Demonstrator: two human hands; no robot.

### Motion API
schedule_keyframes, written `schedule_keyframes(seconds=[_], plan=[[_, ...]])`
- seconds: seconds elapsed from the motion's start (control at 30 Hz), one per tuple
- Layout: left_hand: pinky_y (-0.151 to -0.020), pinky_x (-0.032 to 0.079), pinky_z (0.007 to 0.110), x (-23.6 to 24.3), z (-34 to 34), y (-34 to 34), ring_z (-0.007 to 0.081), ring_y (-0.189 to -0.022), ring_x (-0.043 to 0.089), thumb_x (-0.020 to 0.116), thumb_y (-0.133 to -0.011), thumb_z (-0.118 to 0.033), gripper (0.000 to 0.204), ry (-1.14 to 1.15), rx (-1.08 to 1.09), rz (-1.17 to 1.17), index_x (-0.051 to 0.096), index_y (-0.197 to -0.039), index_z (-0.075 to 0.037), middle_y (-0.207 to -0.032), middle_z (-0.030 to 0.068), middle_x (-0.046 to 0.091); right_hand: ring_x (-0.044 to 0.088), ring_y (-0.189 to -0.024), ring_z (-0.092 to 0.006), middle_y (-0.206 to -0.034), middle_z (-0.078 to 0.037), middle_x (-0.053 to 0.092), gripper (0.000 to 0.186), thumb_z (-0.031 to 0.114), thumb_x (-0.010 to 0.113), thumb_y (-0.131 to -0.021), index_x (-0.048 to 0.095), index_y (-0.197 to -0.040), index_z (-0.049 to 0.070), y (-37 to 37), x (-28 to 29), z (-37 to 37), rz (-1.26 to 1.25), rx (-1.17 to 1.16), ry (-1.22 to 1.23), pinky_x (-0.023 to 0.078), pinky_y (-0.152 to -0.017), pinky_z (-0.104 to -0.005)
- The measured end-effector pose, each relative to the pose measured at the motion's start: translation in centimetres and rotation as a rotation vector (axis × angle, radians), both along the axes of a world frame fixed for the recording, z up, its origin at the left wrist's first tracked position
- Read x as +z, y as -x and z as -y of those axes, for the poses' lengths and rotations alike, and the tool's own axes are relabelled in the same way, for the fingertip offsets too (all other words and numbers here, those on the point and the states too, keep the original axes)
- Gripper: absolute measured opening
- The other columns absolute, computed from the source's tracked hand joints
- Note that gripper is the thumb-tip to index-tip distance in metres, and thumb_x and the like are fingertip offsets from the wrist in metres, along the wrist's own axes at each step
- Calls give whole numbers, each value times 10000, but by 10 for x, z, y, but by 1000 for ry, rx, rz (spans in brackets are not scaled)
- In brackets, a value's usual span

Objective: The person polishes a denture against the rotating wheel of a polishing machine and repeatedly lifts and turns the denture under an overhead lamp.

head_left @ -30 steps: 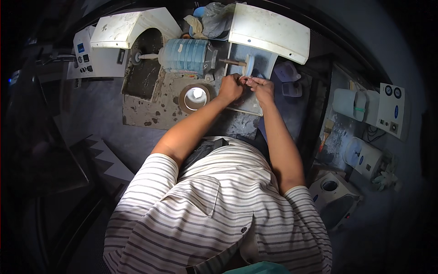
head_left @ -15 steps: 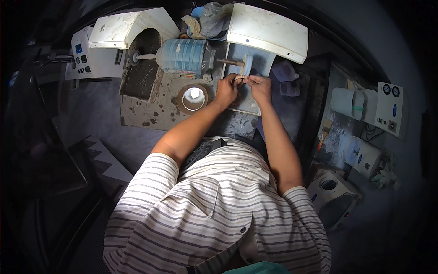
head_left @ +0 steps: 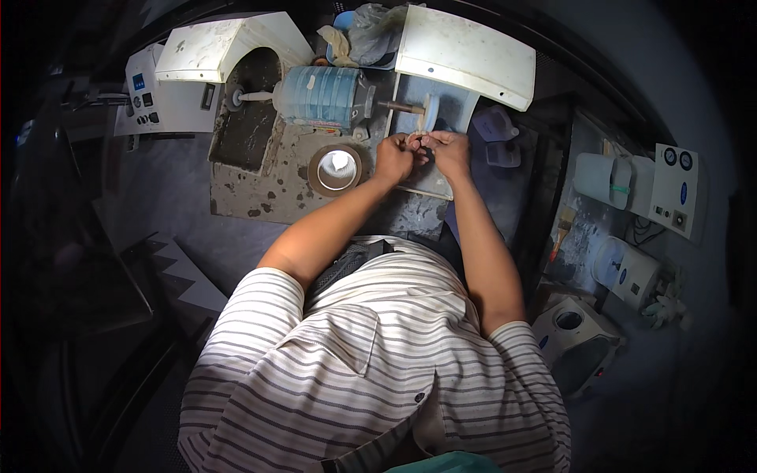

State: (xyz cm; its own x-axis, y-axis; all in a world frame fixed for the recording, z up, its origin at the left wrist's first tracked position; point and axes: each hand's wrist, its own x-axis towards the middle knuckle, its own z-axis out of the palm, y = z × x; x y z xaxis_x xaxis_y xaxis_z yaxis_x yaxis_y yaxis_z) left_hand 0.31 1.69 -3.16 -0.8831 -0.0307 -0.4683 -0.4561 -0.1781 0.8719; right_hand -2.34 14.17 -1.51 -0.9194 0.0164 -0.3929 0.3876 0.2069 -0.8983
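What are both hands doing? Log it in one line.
left hand: pinches small piece | right hand: pinches same piece | wheel: just beyond hands | piece-wheel contact: unclear

Stained grey bench top
Left of the fingers: brown-rimmed round item; beyond it, blue ribbed motor.

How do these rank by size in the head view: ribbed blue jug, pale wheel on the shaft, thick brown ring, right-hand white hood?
Largest to smallest, as they look there:
1. Right-hand white hood
2. Ribbed blue jug
3. Thick brown ring
4. Pale wheel, seen nearly edge-on
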Motion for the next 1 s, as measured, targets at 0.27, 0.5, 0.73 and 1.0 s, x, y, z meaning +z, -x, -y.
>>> schedule_keyframes(seconds=[0.27,0.5,0.73,1.0], plan=[[-522,558,292,2,-5,-1,205,-603,658,549,-894,-39,137,-181,87,77,599,-880,88,-726,149,649,577,-605,-98,-765,-86,677,112,34,666,-810,662,-864,-64,2,4,-1,51,-11,77,464,-543,-241],[-542,550,288,4,-13,9,198,-612,662,598,-871,-83,153,-4,-6,76,607,-851,69,-735,136,659,636,-716,-131,-835,-88,685,253,105,725,-779,657,-967,-49,8,-18,-16,111,-62,-16,480,-632,-247],[-611,506,364,12,5,4,264,-699,669,605,-826,-61,78,605,-117,-344,631,-871,-2,-755,158,663,610,-660,-94,-792,-62,690,159,68,695,-791,679,-912,-34,4,-11,-13,14,3,103,460,-580,-240],[-569,490,400,3,0,7,342,-655,639,594,-833,-59,77,718,-181,-471,632,-867,-1,-701,211,626,598,-660,-79,-785,-54,687,121,59,676,-805,687,-894,-22,5,-12,-18,49,-7,26,443,-587,-216]])
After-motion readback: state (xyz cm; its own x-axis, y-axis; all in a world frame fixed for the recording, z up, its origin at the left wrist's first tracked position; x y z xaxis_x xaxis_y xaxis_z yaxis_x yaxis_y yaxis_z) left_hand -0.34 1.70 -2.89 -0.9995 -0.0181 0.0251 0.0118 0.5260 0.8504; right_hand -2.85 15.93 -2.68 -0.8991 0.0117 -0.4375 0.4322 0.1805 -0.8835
